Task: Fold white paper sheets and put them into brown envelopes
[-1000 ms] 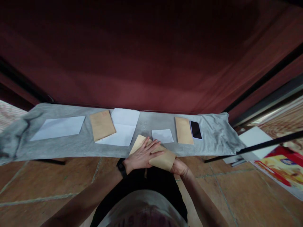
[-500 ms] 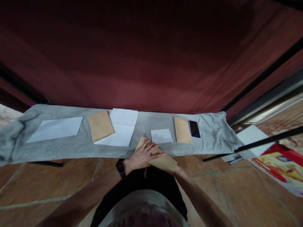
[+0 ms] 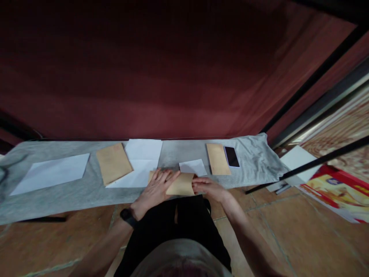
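A brown paper envelope (image 3: 182, 185) lies near the front edge of the cloth-covered table, its mouth bulging at the right end. My left hand (image 3: 155, 188), with a dark band at the wrist, rests flat across the envelope's left part, fingers stretched out. At the mouth is my right hand (image 3: 209, 187), its fingers extended and the tips just at or inside the opening. Whether those tips pinch anything is hidden. Just behind the envelope lies a small white paper (image 3: 193, 167). A second brown envelope (image 3: 218, 159) sits to the right, beside a phone (image 3: 232, 157).
On the left, a thicker brown envelope (image 3: 113, 163) overlaps a creased white sheet (image 3: 144, 152). Farther left is another white sheet (image 3: 52, 173). Grey cloth (image 3: 253, 157) covers the narrow table. A red-and-yellow box (image 3: 337, 194) lies on the floor at right.
My right hand has drawn back to the right, out of the envelope that covered its fingers. The envelope has turned nearly level and lies farther onto the table; my left hand moved left with it.
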The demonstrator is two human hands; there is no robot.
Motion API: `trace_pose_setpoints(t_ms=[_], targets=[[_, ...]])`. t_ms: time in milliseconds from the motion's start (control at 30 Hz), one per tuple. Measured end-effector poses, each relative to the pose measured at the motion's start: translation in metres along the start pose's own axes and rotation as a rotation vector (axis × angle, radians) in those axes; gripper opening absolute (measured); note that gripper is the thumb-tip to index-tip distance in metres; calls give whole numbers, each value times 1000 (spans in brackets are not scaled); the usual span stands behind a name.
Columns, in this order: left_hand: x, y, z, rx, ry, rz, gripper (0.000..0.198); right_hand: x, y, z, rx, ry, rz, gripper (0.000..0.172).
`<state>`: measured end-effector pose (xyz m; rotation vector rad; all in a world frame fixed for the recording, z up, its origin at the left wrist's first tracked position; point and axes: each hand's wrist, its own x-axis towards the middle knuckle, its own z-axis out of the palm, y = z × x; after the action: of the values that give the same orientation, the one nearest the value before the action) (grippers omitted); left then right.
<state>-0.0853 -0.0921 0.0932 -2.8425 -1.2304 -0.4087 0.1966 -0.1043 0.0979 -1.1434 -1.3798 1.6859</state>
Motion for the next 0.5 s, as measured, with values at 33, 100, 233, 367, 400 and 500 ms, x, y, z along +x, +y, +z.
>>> trace_pose_setpoints(t_ms=[33,100,233,367,400,500], targets=[[-4,-5,0,7,15,-52,96,5,-1,-9,-28,41,-23,43],[-12,-12,2,13,38,-156,102,20,1,-24,-287,305,-45,39],[-28,-15,12,37,61,-296,105,54,14,-33,-731,655,87,37],[-41,-14,21,52,69,-381,104,73,34,-22,-876,750,163,42],[-44,-14,23,46,69,-397,104,76,37,-19,-924,772,184,42],[-51,-14,27,26,51,-405,102,81,45,-20,-976,824,192,37]])
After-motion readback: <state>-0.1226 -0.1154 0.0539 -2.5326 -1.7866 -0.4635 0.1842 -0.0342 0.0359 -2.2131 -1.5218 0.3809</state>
